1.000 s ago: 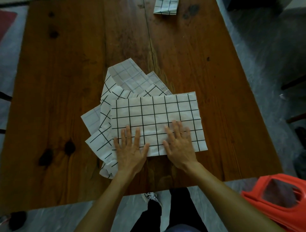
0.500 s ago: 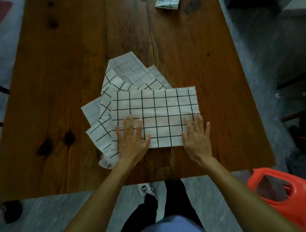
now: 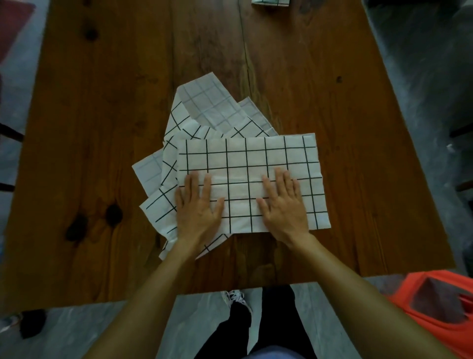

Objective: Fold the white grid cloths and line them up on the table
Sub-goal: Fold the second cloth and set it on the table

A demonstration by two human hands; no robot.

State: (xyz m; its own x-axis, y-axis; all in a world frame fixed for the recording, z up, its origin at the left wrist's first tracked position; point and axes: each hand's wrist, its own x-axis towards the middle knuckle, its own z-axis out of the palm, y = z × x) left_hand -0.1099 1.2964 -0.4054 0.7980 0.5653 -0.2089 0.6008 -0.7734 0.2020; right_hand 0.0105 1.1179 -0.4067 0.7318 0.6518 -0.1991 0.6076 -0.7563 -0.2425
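Right hand (image 3: 284, 205) inward, atop cloth (image 3: 245, 164).

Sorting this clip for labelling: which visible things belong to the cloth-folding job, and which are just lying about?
Job:
- folded white grid cloth under left hand and right hand
- loose white grid cloths beneath
- small folded grid cloth at far edge
- brown wooden table

Lying about:
- orange plastic stool

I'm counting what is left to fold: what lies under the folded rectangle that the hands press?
Loose grid cloths stick out from under the folded cloth at its left and far edges. How many is hidden beneath it.
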